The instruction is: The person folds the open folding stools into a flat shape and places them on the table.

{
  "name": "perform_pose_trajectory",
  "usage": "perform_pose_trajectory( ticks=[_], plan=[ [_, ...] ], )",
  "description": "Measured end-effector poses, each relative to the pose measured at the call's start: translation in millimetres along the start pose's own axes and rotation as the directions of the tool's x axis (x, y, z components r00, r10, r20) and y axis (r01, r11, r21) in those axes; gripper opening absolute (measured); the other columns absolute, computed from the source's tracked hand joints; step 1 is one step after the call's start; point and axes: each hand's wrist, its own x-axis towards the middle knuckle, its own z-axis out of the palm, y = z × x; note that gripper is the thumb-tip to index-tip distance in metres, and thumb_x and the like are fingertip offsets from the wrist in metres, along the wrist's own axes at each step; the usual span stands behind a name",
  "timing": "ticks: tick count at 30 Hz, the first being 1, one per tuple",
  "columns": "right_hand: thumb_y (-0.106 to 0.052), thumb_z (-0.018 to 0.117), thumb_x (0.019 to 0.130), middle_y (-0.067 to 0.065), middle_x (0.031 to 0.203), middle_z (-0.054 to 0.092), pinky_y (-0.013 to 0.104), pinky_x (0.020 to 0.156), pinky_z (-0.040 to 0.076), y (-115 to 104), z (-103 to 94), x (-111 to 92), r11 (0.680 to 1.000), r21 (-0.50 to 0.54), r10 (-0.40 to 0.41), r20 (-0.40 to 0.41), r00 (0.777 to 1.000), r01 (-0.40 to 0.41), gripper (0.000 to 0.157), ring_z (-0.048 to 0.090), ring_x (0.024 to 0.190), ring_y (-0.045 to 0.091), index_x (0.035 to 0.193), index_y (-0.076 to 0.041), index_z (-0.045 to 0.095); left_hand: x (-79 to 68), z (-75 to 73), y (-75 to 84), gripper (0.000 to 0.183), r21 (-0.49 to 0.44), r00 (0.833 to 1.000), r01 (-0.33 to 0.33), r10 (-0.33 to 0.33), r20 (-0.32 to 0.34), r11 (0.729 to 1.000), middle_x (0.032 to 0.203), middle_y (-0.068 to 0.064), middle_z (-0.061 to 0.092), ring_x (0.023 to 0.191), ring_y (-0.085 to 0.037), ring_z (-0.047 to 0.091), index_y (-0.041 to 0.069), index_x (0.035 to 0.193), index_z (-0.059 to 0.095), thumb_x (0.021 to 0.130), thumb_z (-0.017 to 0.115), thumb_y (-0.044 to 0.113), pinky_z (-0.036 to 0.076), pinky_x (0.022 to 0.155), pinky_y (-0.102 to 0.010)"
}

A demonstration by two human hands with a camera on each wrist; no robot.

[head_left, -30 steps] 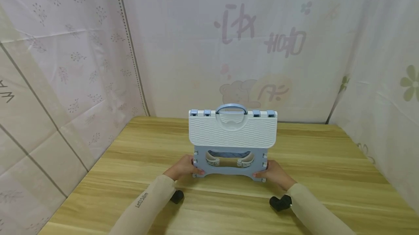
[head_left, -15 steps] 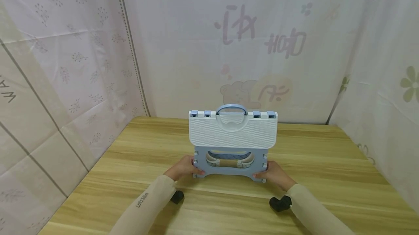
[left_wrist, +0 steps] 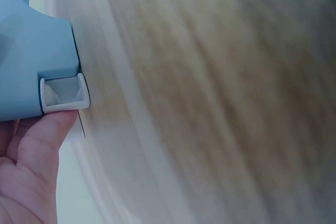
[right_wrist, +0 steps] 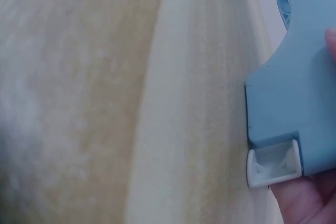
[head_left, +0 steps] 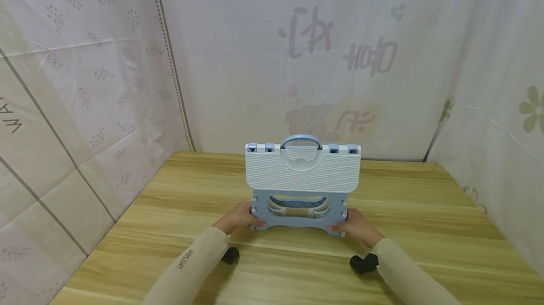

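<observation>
A folding step stool (head_left: 272, 175) of white and light-blue plastic stands upright on the table in the head view. Its textured white panel hangs down at the front, and the blue carry handle (head_left: 301, 138) arches at the top. My left hand (head_left: 240, 215) grips the lower left side of the blue leg frame, thumb on the front face. On the opposite side, my right hand (head_left: 358, 224) holds the lower right edge in the same way. Each wrist view shows a blue leg corner with a white foot cap (left_wrist: 65, 95) beside the fingers. The far fingers are mostly hidden.
The wood-grain table (head_left: 178, 201) extends around the stool. Printed fabric curtains (head_left: 229, 59) enclose the back and both sides. Black wrist-worn pieces (head_left: 364, 264) show beneath the sleeves.
Both hands keep their grip and the stool stays almost in place. A yellow strip shows at the top of the oval opening, which was not visible one second ago.
</observation>
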Motion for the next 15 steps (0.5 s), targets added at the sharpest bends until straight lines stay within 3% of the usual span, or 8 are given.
perform_pose_trajectory(
  ticks=[6, 11, 15],
  plan=[
    [-0.005, 0.076, 0.078, 0.023, 0.106, 0.069, 0.034, 0.079, 0.051, -4, -2.5, -1, 1.000, -0.009, -0.010, 0.017, 1.000, 0.010, 0.044, 0.066, 0.093, 0.024, 0.113, 0.016, 0.060, 1.5, 0.6, -1.3, 0.030, 0.004, 1.000, -0.007, 0.007, 0.002, 1.000, 0.101, -0.022, 0.071, 0.093, -0.021, 0.067, -0.012, 0.102, 0.068, 0.074, 0.077, -0.009, 0.054, 0.081, -0.032],
    [-0.015, 0.079, 0.077, 0.017, 0.101, 0.072, 0.031, 0.076, 0.051, 7, -6.9, 3, 0.995, 0.037, -0.093, 0.056, 0.994, 0.091, 0.047, 0.066, 0.090, 0.017, 0.110, 0.013, 0.062, 1.3, 0.8, -0.5, 0.030, -0.002, 1.000, -0.002, 0.002, -0.002, 1.000, 0.102, -0.022, 0.071, 0.095, -0.024, 0.067, -0.013, 0.102, 0.068, 0.074, 0.076, -0.009, 0.054, 0.082, -0.034],
    [-0.020, 0.081, 0.076, 0.017, 0.103, 0.072, 0.038, 0.080, 0.052, 7, -7.8, 4, 0.995, 0.040, -0.092, 0.060, 0.994, 0.090, 0.052, 0.066, 0.092, 0.021, 0.112, 0.013, 0.061, 0.8, 0.5, 0.5, 0.030, 0.006, 1.000, -0.005, 0.005, -0.003, 1.000, 0.102, -0.022, 0.071, 0.096, -0.026, 0.068, -0.012, 0.103, 0.068, 0.074, 0.076, -0.009, 0.054, 0.083, -0.034]
  ],
)
